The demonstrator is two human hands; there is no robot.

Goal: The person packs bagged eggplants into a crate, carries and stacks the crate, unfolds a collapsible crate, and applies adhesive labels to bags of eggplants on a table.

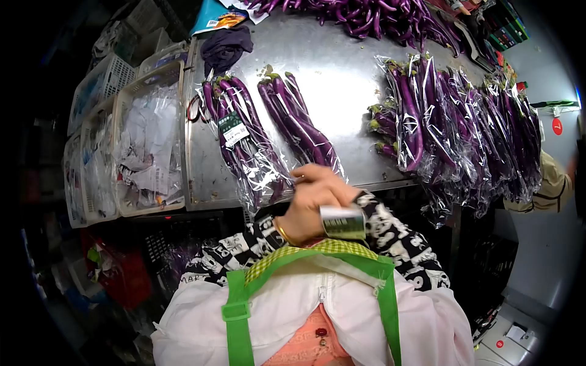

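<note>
My left hand (300,221), with a gold bracelet at the wrist, is closed in front of my apron. At its fingers a blurred white-and-green label (343,223) sticks out to the right. Just above, my right hand (325,186) crosses over to the left, fingers bent and pressed together near the table edge; whatever they pinch is too blurred to make out. Beyond my hands lies a clear bag of long purple eggplants (244,100) with a dark green and white label (232,130) on it. To its right is a second bag of eggplants (297,116), with no label visible.
Bagged eggplants (448,122) lie in a row along the right of the metal table (332,67). Loose eggplants (372,18) are heaped at the back. A dark cloth (226,47) and red-handled scissors (193,108) lie at left, beside a crate of plastic bags (149,134).
</note>
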